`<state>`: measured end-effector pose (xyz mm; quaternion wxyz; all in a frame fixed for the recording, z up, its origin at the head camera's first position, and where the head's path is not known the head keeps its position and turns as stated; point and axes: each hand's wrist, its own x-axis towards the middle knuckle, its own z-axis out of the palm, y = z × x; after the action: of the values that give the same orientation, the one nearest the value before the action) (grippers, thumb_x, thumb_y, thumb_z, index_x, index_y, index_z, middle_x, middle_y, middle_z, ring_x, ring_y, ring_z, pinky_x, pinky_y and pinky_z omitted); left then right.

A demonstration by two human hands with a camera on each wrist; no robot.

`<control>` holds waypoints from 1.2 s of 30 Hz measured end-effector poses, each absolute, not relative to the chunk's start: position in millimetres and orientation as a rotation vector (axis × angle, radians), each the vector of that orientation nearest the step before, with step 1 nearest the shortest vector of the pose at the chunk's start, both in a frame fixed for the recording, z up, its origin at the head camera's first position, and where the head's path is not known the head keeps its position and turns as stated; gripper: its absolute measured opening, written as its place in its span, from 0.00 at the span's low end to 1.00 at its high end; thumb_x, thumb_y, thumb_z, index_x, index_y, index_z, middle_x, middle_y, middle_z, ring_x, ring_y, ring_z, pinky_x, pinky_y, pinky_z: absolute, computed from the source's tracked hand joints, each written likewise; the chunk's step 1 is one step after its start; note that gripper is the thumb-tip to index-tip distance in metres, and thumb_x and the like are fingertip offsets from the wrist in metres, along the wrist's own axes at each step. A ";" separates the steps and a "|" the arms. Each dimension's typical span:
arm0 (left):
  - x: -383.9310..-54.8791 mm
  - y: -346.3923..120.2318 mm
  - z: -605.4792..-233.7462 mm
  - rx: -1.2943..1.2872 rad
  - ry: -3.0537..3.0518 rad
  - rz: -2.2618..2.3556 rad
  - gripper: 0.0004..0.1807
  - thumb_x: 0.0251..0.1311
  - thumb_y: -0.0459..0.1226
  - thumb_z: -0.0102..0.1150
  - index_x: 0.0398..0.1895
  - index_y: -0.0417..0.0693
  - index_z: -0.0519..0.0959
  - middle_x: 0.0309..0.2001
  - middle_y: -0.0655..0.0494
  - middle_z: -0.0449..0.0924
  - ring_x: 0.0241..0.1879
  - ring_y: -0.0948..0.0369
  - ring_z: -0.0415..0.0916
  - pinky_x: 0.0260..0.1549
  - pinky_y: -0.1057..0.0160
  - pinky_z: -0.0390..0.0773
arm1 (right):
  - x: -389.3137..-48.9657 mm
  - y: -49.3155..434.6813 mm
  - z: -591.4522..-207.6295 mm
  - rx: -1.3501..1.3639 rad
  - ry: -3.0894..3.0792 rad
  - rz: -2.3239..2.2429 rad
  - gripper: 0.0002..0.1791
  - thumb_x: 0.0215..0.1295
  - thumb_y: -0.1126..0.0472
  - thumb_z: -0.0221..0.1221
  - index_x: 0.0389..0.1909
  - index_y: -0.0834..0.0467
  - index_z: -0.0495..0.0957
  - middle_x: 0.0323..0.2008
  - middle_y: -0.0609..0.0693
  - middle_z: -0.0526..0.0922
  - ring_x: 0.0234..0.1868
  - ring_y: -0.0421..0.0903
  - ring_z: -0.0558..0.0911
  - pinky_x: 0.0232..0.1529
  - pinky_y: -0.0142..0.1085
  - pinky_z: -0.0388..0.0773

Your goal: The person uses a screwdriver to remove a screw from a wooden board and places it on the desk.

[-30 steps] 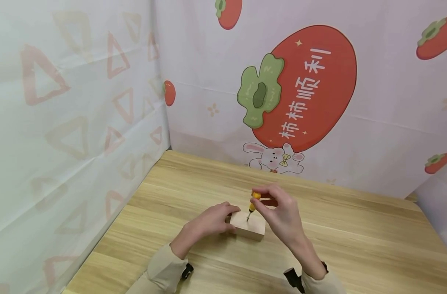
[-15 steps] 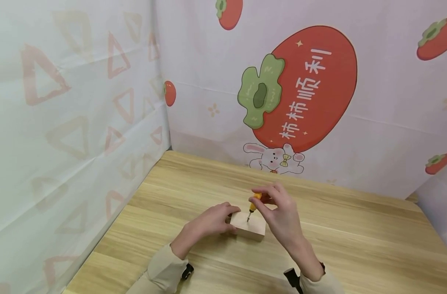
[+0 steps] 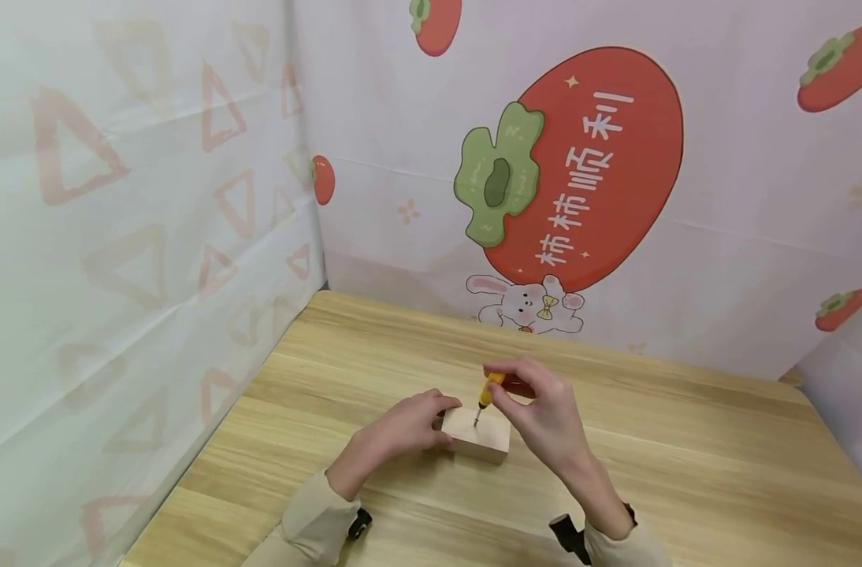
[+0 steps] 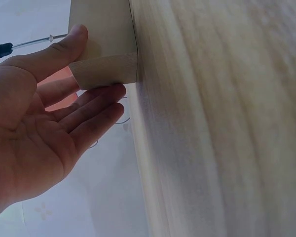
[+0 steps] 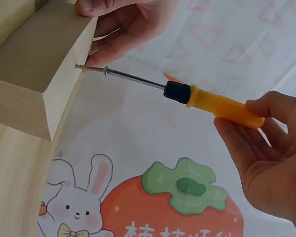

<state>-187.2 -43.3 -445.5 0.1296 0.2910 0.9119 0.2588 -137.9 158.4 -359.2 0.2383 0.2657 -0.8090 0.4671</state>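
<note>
A pale wooden block [image 3: 484, 441] lies on the table, its left end gripped between the thumb and fingers of my left hand [image 3: 403, 427]. From its top face rises a screw [image 5: 91, 67], much of the threaded shank still showing. The tip of a yellow-handled screwdriver [image 5: 222, 106] sits at the screw's head. My right hand [image 3: 544, 409] pinches the upper end of that handle between thumb and fingertips. In the head view the screwdriver leans slightly to the right. The left wrist view shows the left thumb on the block's side and the other fingers by its end face.
The wood-grain table [image 3: 672, 472] spreads out around the block. A printed cloth [image 3: 388, 236] with a large persimmon and a rabbit hangs behind the table, and a second cloth [image 3: 140, 315] with triangles runs along its left side.
My right hand's fingers have shifted a little on the screwdriver handle. The left hand and the block stay in place, and the head view has moved slightly.
</note>
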 end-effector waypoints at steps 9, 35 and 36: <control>-187.9 -43.5 -441.0 0.860 2.659 0.735 0.31 0.53 0.47 0.67 0.61 0.51 0.72 0.46 0.58 0.74 0.38 0.67 0.70 0.37 0.68 0.71 | -140.8 158.1 -353.4 0.740 -2.277 1.179 0.16 0.53 0.66 0.67 0.44 0.54 0.83 0.42 0.46 0.81 0.42 0.40 0.80 0.41 0.28 0.77; -185.8 -42.9 -443.3 0.847 2.662 0.733 0.30 0.53 0.46 0.66 0.61 0.52 0.72 0.47 0.59 0.75 0.40 0.67 0.71 0.41 0.66 0.72 | -141.1 154.2 -354.4 0.736 -2.309 1.253 0.13 0.56 0.66 0.65 0.42 0.51 0.81 0.41 0.45 0.79 0.39 0.38 0.80 0.38 0.36 0.80; -185.6 -42.9 -443.4 0.847 2.664 0.729 0.30 0.53 0.46 0.66 0.61 0.52 0.72 0.48 0.58 0.75 0.41 0.67 0.71 0.41 0.66 0.72 | -141.0 153.9 -355.5 0.728 -2.301 1.246 0.13 0.55 0.64 0.66 0.42 0.51 0.82 0.40 0.45 0.79 0.37 0.38 0.79 0.37 0.36 0.81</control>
<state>-185.6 -42.9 -443.4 0.1262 0.2909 0.9147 0.2504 -141.0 153.9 -355.5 0.2109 0.2620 -0.8281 0.4485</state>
